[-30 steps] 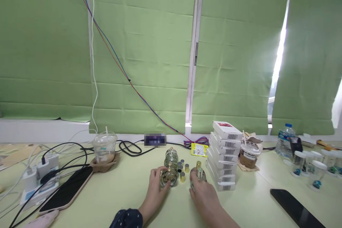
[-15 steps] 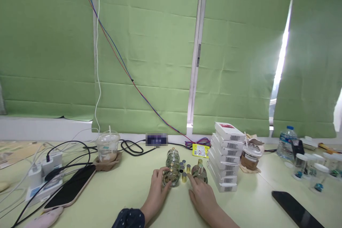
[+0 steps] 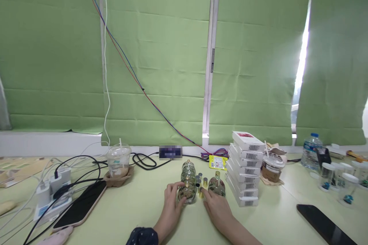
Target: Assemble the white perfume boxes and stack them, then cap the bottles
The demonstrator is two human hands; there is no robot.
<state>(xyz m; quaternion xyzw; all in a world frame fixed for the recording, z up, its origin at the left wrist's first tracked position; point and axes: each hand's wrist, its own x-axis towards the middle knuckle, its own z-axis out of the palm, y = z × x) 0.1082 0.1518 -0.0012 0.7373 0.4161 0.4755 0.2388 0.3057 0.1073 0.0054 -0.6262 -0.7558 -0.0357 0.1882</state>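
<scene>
A row of clear glass bottles (image 3: 188, 178) stands on the pale green table (image 3: 138, 206). My left hand (image 3: 172, 203) curls around the nearest bottle of that row (image 3: 186, 194). Beside them is a single round glass bottle with a gold neck (image 3: 217, 186). Several small gold and silver caps (image 3: 201, 182) stand between the row and the single bottle. My right hand (image 3: 215, 206) lies just in front of the single bottle, its fingertips reaching into the caps; whether it pinches one is hidden.
A stack of white boxes (image 3: 244, 168) stands right of the bottles, with a lidded cup (image 3: 270, 166) beyond. A phone (image 3: 326, 227) lies at right, small jars (image 3: 345, 187) and a water bottle (image 3: 312, 151) behind. At left are a phone (image 3: 80, 208), chargers and cables (image 3: 57, 183), and a plastic cup (image 3: 118, 160).
My right hand has come off the single gold-necked bottle and moved left to the caps. The left hand stays on the front bottle. The view has shifted slightly.
</scene>
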